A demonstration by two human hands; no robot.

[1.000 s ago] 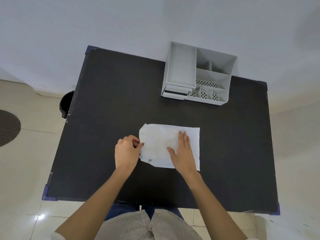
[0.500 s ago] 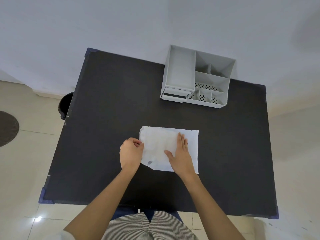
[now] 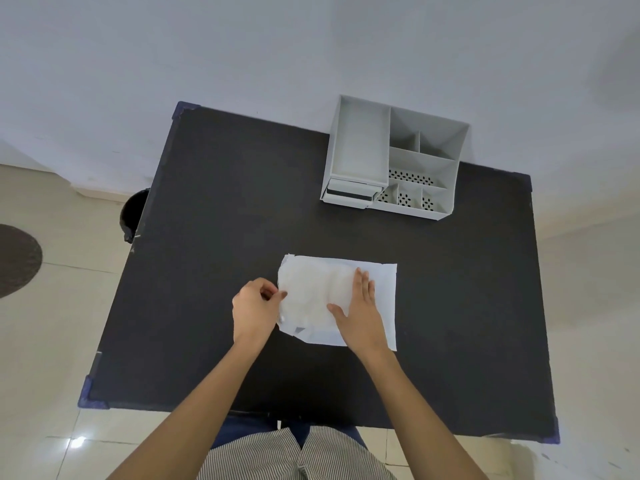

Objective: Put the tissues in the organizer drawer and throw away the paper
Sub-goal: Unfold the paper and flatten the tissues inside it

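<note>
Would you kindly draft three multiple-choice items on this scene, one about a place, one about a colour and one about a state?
1. Where on the table does the organizer stand?
A. far right part, by the wall
B. near left corner
C. middle of the near edge

2. What colour is the tabletop?
A. white
B. black
C. red

3. What is the right hand doing?
A. lying flat on the paper
B. pulling the drawer
C. hanging off the table

Answers:
1. A, since it stands at the far edge, right of centre.
2. B, as the surface is black with blue corner guards.
3. A, as its palm rests open on the sheet while the left hand pinches the tissues at the left edge.
</note>
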